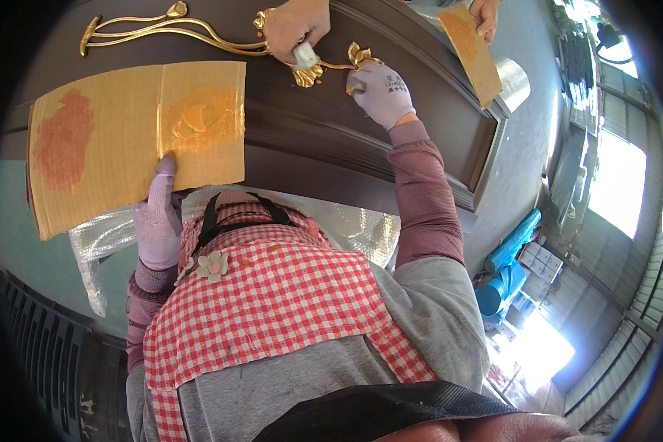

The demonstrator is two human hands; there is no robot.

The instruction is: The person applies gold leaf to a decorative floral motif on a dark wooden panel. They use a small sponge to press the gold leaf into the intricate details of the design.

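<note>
My gloved left hand [158, 217] grips the lower edge of a cardboard sheet [125, 140], its thumb on top and its other fingers hidden beneath. One reddish-brown smear and one thick golden-yellow smear mark the cardboard. In my gloved right hand [384, 94], a small stained pad [356, 85] is pinched at the fingertips, though its exact kind is unclear. That hand is at the gold flower ornament [359, 55] on a dark brown panel [302, 140], close below its petals. Curved gold stems [199, 26] run leftward across the panel.
Across the panel, another person's hand [296, 28] presses a white pad [305, 56] near a gold blossom. Their other hand [485, 16] holds a cardboard strip [470, 55]. Silvery bubble wrap [99, 243] lies under the panel. Blue rolls [502, 287] stand on the floor at right.
</note>
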